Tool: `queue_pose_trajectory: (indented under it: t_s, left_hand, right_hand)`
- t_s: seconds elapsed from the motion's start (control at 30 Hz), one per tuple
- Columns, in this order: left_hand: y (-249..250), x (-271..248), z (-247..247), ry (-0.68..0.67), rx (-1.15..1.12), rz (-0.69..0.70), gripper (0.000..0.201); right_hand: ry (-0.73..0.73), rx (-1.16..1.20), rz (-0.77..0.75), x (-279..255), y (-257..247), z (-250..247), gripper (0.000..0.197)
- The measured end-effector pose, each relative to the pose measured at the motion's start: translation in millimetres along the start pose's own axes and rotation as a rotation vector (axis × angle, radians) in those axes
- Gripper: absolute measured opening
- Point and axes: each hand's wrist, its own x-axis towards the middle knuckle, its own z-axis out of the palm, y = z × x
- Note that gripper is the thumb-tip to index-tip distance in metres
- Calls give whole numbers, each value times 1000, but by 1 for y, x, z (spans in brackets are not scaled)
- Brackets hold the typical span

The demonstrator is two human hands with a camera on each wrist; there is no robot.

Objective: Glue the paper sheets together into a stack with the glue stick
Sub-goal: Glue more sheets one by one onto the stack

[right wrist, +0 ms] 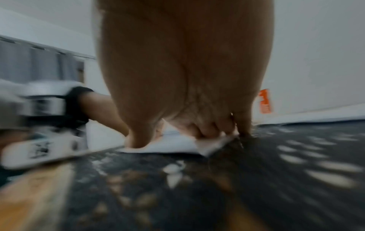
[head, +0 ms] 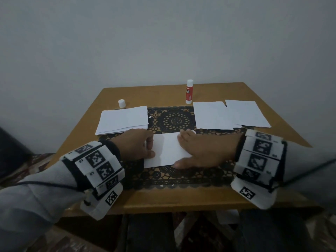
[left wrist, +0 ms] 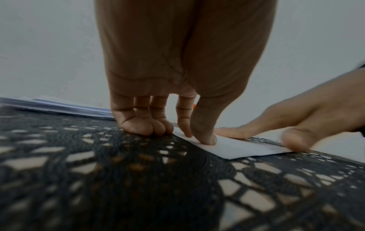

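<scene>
1. Head view: both hands press a white sheet (head: 168, 150) flat on the black lace mat (head: 174, 120) in the middle of the tabletop (head: 181, 200); I judge this the pressing-down step, a sheet being bonded to whatever lies under it.
2. Left hand (head: 135, 145): thumb and forefinger press the sheet's left edge, the other fingers (left wrist: 142, 128) curled onto the mat beside it; nothing is gripped.
3. Right hand (head: 203, 151): fingers extended and flat on the sheet's right part, thumb at its near edge; holding nothing.
4. The glue stick (head: 189, 92) stands upright and uncapped at the far edge, its cap (head: 121, 103) well apart to the left; a stack (head: 123, 120) lies far left, loose sheets (head: 231, 114) far right.
5. Next, by my judgement: lift a hand, fetch the glue stick, coat the top sheet, then lay on another squarely.
6. Hard to tell: how many sheets lie under the hands; whether any glue is spread; the right wrist view is blurred, and the sheet's right corner (right wrist: 213, 145) there looks lifted or creased.
</scene>
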Motion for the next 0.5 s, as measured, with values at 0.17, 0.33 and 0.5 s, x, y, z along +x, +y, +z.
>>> queue_pose_trajectory:
  t_s: [0.17, 0.33, 0.5]
  left_hand:
    - [0, 1, 1, -6, -1, -5, 15]
    - [3, -2, -1, -7, 30, -44, 25]
    - [15, -21, 9, -65, 394, 64, 58]
  right_hand:
    - [-62, -28, -37, -3, -7, 7, 105]
    - [-42, 40, 7, -6, 8, 0, 100]
    - [-36, -22, 26, 2, 18, -4, 89]
